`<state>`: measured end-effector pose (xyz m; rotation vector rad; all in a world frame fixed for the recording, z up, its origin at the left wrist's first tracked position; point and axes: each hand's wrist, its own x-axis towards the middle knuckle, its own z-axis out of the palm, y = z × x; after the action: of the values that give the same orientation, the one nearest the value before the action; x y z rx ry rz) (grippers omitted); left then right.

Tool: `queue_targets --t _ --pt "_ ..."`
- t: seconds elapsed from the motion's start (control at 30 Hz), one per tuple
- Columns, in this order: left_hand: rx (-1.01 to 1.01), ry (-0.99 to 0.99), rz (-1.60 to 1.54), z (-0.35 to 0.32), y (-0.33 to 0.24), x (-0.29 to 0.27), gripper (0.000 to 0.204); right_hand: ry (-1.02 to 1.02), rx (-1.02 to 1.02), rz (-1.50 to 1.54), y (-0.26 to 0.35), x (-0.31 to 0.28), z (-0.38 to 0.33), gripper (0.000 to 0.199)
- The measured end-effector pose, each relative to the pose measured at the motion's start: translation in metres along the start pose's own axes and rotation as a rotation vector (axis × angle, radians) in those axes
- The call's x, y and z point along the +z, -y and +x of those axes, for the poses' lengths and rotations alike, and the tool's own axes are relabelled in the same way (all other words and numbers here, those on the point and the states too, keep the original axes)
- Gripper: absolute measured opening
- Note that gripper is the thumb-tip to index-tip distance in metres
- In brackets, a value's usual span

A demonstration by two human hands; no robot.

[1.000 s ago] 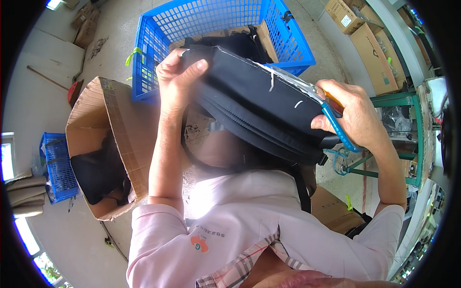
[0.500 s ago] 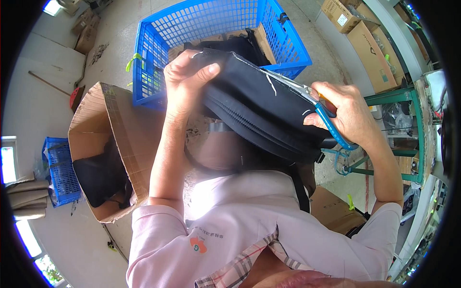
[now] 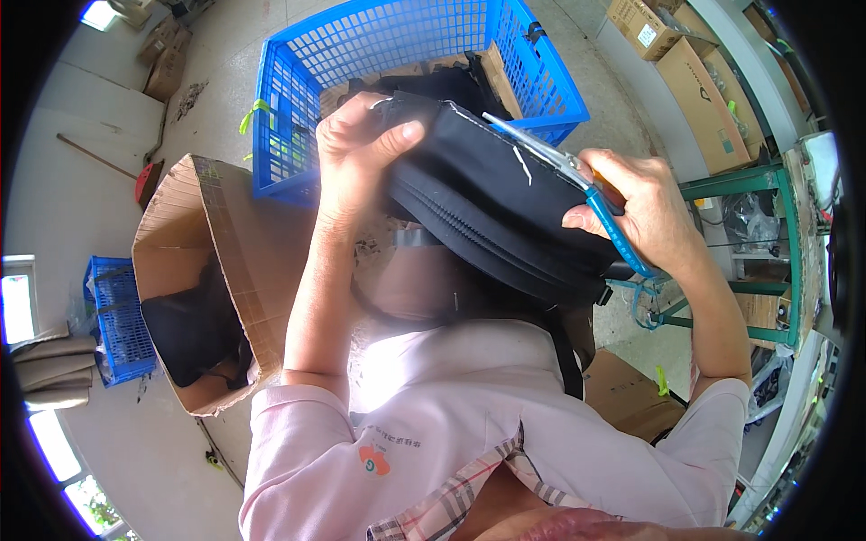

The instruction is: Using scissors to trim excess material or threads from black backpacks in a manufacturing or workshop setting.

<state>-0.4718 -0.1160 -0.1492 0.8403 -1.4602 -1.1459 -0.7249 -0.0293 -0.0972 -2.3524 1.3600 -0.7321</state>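
A black fabric bag [image 3: 487,194] with a zip along its side is held up in front of my chest. My left hand [image 3: 361,149] grips its far left corner, thumb on top and fingers behind the edge. Scissors [image 3: 550,158] with blue handles are closed in my right hand [image 3: 640,203], beside the bag's right end. Their silver blades lie along the top seam and point to the upper left, the tip just past the edge. Loose white threads hang from that seam, one of them a longer strand near the blades.
Beyond the bag stands a blue plastic basket [image 3: 271,135] with black items in it. An open cardboard box [image 3: 216,279] holding black material is on the left, with a smaller blue crate [image 3: 126,316] behind. At right are a green metal frame [image 3: 794,261] and cardboard boxes [image 3: 708,104].
The scissors' blades have lifted slightly off the seam, their tip now showing above the bag's edge. My right hand has shifted a little left; my left hand keeps its grip.
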Motion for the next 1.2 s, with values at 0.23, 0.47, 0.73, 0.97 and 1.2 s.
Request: queue_targets --t 0.23,0.47,0.73,0.97,1.2 --pt "-0.001 0.135 -0.106 0.007 -0.006 0.008 0.021 -0.036 0.178 0.174 -0.001 -0.001 -0.007 0.043" --pt "-0.121 0.304 -0.149 0.022 -0.036 0.032 0.018 -0.117 0.19 -0.085 0.009 -0.027 -0.012 0.052" --pt "-0.063 0.391 -0.114 0.023 -0.05 0.051 0.016 -0.048 0.16 -0.231 0.022 -0.048 -0.011 0.05" --pt "-0.056 0.379 -0.117 0.02 -0.051 0.052 0.015 -0.041 0.127 -0.269 0.018 -0.044 -0.017 0.06" --pt "-0.06 0.375 -0.124 0.019 -0.049 0.052 0.015 -0.126 0.009 -0.241 0.02 -0.04 -0.015 0.038"
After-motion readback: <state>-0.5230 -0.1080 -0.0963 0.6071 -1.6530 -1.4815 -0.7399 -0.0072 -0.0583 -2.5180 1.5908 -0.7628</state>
